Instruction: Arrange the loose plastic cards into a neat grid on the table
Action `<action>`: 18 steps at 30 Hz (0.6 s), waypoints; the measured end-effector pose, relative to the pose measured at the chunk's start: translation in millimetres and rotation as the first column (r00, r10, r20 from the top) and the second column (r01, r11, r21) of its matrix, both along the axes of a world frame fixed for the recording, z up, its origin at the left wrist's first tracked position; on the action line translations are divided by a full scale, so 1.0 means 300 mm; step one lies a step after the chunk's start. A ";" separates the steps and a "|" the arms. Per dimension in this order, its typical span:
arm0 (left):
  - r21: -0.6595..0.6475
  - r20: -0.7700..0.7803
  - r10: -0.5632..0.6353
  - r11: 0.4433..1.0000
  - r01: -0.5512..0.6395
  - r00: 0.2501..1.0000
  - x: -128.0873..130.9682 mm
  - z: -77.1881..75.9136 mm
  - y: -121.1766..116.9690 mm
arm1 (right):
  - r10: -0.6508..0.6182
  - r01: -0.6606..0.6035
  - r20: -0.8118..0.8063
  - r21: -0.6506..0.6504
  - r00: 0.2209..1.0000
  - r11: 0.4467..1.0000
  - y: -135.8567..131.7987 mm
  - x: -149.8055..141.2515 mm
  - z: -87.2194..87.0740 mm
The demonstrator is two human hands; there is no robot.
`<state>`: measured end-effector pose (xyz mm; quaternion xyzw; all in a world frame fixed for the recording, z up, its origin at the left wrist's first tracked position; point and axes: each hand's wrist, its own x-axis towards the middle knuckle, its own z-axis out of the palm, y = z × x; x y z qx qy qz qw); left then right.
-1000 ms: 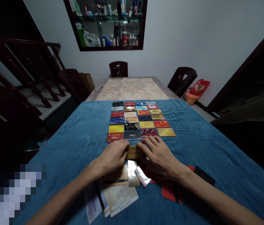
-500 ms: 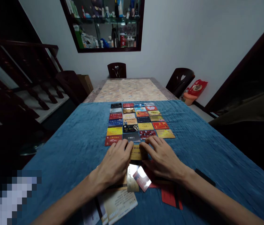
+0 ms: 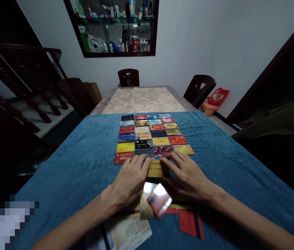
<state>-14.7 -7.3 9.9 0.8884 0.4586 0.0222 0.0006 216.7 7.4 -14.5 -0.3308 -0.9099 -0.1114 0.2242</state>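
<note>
A gold card point(image 3: 154, 169) with dark lettering is gripped at its left end by my left hand point(image 3: 128, 177) and at its right end by my right hand point(image 3: 188, 177). The fingers of both hands are curled, with some fingertips hidden. Just beyond it lie several rows of cards, among them a red card point(image 3: 124, 158), a dark grey card point(image 3: 145, 153) and a dark red patterned card point(image 3: 163, 151). Under and between my wrists are loose cards: a shiny pinkish card point(image 3: 160, 203), a pale gold card point(image 3: 145, 208) and a red card with a black stripe point(image 3: 188, 224).
A blue cloth point(image 3: 79, 156) covers the near part of the table; the patterned tabletop point(image 3: 141, 99) shows beyond it. Dark chairs point(image 3: 128, 77) stand around the table. Larger cream printed pieces point(image 3: 131, 231) lie near my left forearm. A wall cabinet point(image 3: 118, 55) hangs at the back.
The view has shifted slightly. Both hands keep the gold card between them, near the front row, with little visible movement.
</note>
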 end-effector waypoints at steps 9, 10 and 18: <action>0.115 -0.035 0.012 0.993 -0.008 0.999 -0.007 0.111 0.143 | 0.024 -0.024 0.004 0.034 1.000 0.999 0.157 -0.011 0.101; 0.137 -0.028 0.011 0.991 -0.007 1.000 -0.010 0.129 0.165 | 0.032 -0.032 -0.005 0.035 0.999 0.999 0.180 -0.014 0.116; 0.257 -0.017 0.040 0.966 -0.035 0.999 -0.017 0.258 0.352 | 0.055 -0.053 -0.017 0.096 0.998 0.994 0.402 -0.020 0.232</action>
